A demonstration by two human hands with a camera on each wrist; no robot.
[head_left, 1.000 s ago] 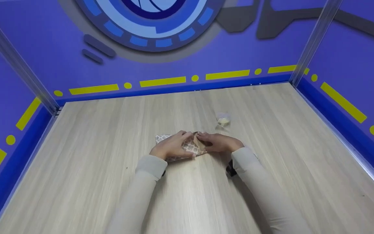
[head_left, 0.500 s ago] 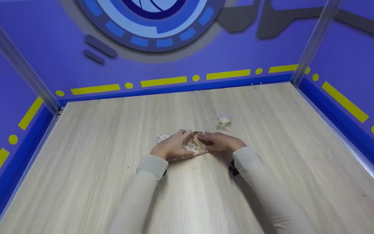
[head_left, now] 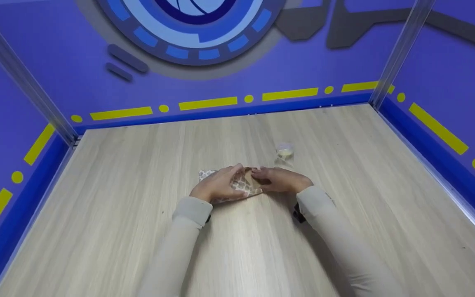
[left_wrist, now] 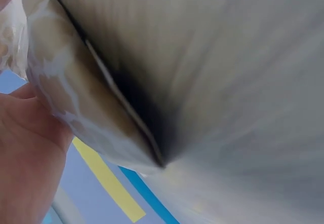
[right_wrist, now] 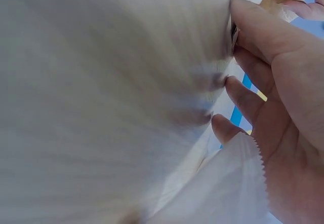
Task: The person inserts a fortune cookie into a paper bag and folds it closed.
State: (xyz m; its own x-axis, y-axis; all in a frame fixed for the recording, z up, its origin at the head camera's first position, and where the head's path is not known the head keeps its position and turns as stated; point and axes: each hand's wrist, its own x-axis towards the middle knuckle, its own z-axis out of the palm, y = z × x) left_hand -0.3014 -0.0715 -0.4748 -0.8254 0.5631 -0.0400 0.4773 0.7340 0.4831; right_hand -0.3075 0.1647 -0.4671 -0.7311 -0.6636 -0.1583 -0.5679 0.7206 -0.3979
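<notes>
A package in white paper with a brown giraffe-like pattern (head_left: pixel 205 175) lies on the table, its right end folded into a flap with a plain brown inner side (head_left: pixel 254 181). Across its top my left hand (head_left: pixel 217 185) grips it, thumb at the near side and fingers at the far side. My right hand (head_left: pixel 282 180) pinches the flap at the right end between thumb and fingers. In the left wrist view the patterned paper (left_wrist: pixel 66 92) bulges beside the left palm. Near the right palm, a translucent strip with a jagged edge (right_wrist: pixel 223 183) shows in the right wrist view.
A roll of clear tape (head_left: pixel 285 153) stands just behind the right hand, its loose end (head_left: pixel 284 162) toward it. The wood-look table (head_left: pixel 118 198) is bounded by blue-purple panels (head_left: pixel 221 86) at the back and both sides.
The right-hand fingers have shifted slightly at the flap, and more of its brown inner side shows. The left hand stays on the package. The tape roll has not moved.
</notes>
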